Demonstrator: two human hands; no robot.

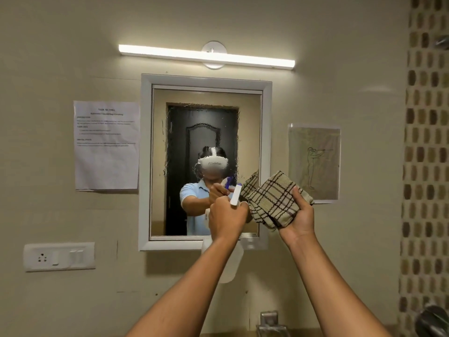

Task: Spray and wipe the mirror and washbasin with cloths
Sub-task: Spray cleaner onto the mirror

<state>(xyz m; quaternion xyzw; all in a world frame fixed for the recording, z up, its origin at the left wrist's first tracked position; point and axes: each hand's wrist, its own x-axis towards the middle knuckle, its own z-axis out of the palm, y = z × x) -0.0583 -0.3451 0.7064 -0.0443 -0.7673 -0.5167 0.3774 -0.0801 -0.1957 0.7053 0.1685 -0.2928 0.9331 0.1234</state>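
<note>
A white-framed mirror [206, 132] hangs on the beige wall, its glass wet with droplets across the middle. My left hand [226, 217] grips a white spray bottle [230, 261] by the neck, nozzle [235, 194] aimed at the lower part of the glass. My right hand [297, 215] holds a folded beige checked cloth [273, 200] raised beside the mirror's right edge. The washbasin is out of view; only a metal tap [269, 321] shows at the bottom edge.
A lit tube light [206, 56] runs above the mirror. A printed sheet [107, 144] is taped at left, a line drawing [314, 161] at right. A switch and socket plate [59, 256] sits lower left. A mosaic tile strip [425, 166] lines the right side.
</note>
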